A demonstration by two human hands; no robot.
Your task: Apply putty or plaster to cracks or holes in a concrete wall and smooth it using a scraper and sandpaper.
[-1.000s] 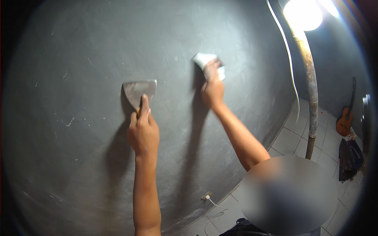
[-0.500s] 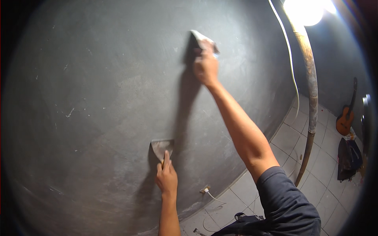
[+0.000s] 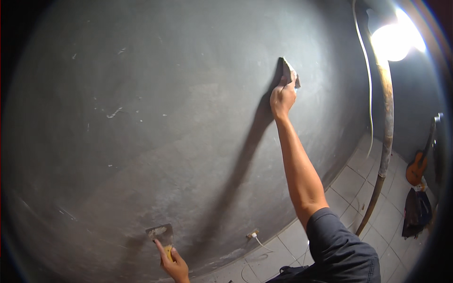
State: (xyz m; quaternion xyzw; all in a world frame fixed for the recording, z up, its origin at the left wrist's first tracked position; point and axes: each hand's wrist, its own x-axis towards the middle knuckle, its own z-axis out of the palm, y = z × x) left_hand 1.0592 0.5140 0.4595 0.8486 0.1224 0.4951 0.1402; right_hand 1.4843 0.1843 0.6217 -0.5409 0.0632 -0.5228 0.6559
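My right hand (image 3: 283, 98) is raised against the grey wall (image 3: 184, 122), closed on a small pale flat pad (image 3: 289, 68) that looks like a folded sheet, seen edge-on; exactly what it is I cannot make out. Low in the view, left of centre, my left hand (image 3: 175, 268) grips a putty knife by its yellow handle (image 3: 168, 252). The knife's wide metal blade (image 3: 159, 230), with pale residue on it, points up near the wall. Pale scuffs and small flecks mark the wall.
A bright lamp (image 3: 390, 41) on a pole (image 3: 386, 122) stands at right beside a hanging white cable (image 3: 366, 75). A guitar (image 3: 416, 167) leans in the corner above a dark bag (image 3: 416, 214). A plugged socket (image 3: 252, 235) sits low on the wall over white floor tiles (image 3: 345, 184).
My left hand and putty knife have dropped toward the lower edge. My right hand rose with the pad, and now shows farther right, as the whole view has also shifted.
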